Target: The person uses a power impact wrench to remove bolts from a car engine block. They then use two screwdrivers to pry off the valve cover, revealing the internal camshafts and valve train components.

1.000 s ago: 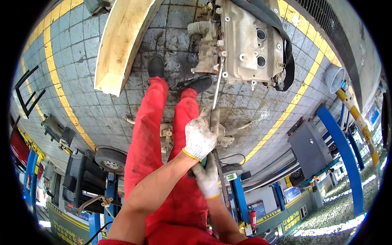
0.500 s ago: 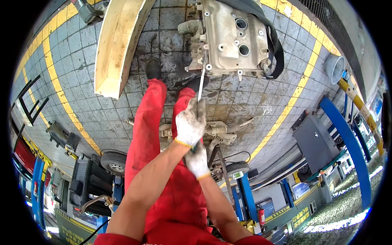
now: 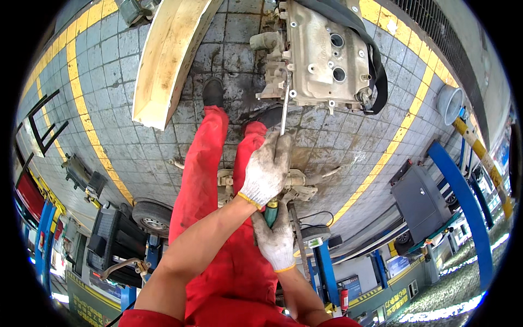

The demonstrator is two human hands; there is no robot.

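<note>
A long screwdriver, with a bright metal shaft (image 3: 285, 106) and a green handle (image 3: 271, 212), reaches from my hands up to the engine (image 3: 313, 65). Its tip meets the left side of the engine's pale metal cover, though the exact contact is too small to make out. My left hand (image 3: 266, 173), in a soiled white glove, is closed round the shaft. Below it my right hand (image 3: 277, 240), gloved too, holds the handle between thumb and fingers, with part of the green showing. A black strap (image 3: 376, 71) lies over the engine's right side.
A long wooden trough (image 3: 163, 71) lies left of the engine. Behind my hands a dirty metal car part (image 3: 299, 185) rests on the tiled floor. A wheel (image 3: 151, 217) stands at left. Right are a grey cabinet (image 3: 419, 191), a blue post (image 3: 463, 207) and a bucket (image 3: 450, 104).
The view has shifted, so the engine appears farther right and lower. My right hand has loosened or turned on the handle, showing more green. My left hand stays on the shaft.
</note>
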